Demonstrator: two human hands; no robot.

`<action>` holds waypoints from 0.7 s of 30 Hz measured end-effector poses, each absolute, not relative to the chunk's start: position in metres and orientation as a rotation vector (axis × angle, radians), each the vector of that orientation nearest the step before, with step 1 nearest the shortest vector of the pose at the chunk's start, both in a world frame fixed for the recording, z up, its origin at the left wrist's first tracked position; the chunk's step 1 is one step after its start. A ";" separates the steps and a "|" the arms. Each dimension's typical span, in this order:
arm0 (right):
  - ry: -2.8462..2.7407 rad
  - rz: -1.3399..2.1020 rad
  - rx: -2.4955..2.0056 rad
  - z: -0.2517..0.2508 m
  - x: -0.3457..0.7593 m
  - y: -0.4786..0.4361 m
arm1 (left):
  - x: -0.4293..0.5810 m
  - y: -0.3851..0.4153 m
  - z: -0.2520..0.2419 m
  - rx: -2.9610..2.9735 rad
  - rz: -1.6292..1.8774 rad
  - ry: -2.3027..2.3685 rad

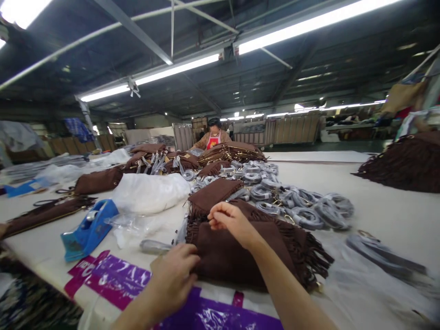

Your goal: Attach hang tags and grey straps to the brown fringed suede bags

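A brown suede fringed bag (237, 252) lies flat on the white table (385, 211) right in front of me. My left hand (173, 275) presses on the bag's near left corner, fingers curled over its edge. My right hand (230, 220) pinches the bag's far left top edge with closed fingers. Fringe (305, 250) hangs off the bag's right side. Another brown fringed bag (213, 195) lies just behind it.
A blue tape dispenser (88, 229) sits at the left, purple plastic sheets (117, 277) at the near edge. Clear plastic bags (149, 192), wrapped grey straps (295, 201) and piles of brown bags (409, 162) cover the table. A person in a red apron (213, 135) works at the far end.
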State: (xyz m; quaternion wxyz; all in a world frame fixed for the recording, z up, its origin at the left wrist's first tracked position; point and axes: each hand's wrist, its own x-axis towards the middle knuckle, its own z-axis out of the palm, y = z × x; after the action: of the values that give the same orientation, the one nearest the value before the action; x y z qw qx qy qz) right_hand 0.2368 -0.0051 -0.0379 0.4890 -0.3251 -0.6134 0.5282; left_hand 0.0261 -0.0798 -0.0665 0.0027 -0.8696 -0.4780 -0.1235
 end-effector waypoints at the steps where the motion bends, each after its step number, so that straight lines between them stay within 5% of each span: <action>1: -1.434 1.256 -0.763 -0.026 0.248 -0.007 | 0.047 -0.083 -0.074 -2.781 -0.252 -1.439; 7: -1.411 0.962 -0.804 0.018 0.297 -0.025 | 0.093 -0.049 -0.071 -2.727 0.156 -1.285; 15: -1.356 0.321 -0.843 0.055 0.336 -0.072 | 0.098 0.002 0.078 -2.585 -0.373 -1.305; 21: -1.142 0.299 -0.746 0.067 0.371 -0.101 | 0.099 0.018 0.102 -3.044 -1.006 -1.586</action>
State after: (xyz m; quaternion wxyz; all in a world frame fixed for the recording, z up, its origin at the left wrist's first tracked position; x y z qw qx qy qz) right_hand 0.3715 -0.1011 0.0669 0.7661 -0.3437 -0.5255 0.1375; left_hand 0.0994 0.0182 0.1021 -0.2155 -0.8311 -0.4330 -0.2746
